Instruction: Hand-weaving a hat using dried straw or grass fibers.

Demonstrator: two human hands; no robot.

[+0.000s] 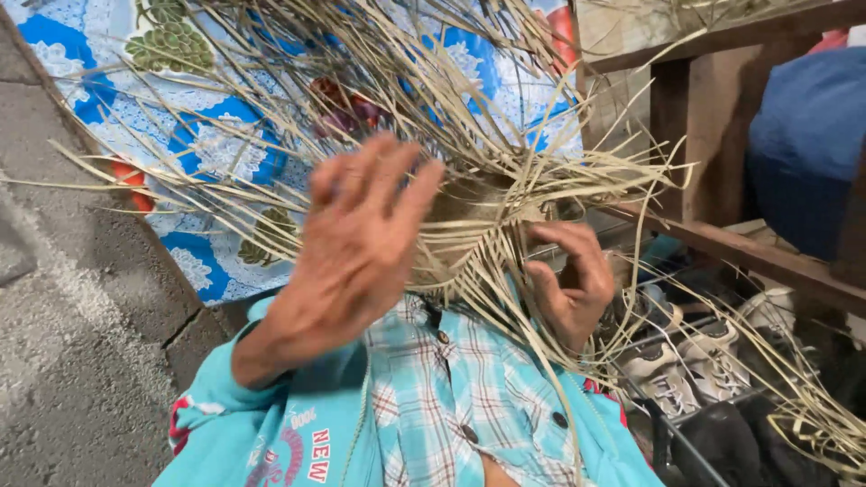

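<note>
**Both hands at a half-woven piece of straw**

Head view: your left hand (356,239) is raised with its back to the camera, fingers spread and released, blurred, lying over the left part of the woven straw piece (478,234); whether it touches the weave you cannot tell. Your right hand (570,281) sits to the right of it, fingers curled around a few loose straw strips (541,171) at the edge of the weave, pinching them. The woven piece is in the middle of the scene, between your two hands and just above your chest, and its unwoven strips fan out far, left and right. Below the hands you see your turquoise jacket (271,433) open over a plaid shirt (451,388). Farther off, behind the straw, lies a blue and white patterned cloth (216,144). On the left is grey concrete floor (72,343). On the right stands a wooden frame (704,135), with sneakers (695,361) near its foot.
</note>
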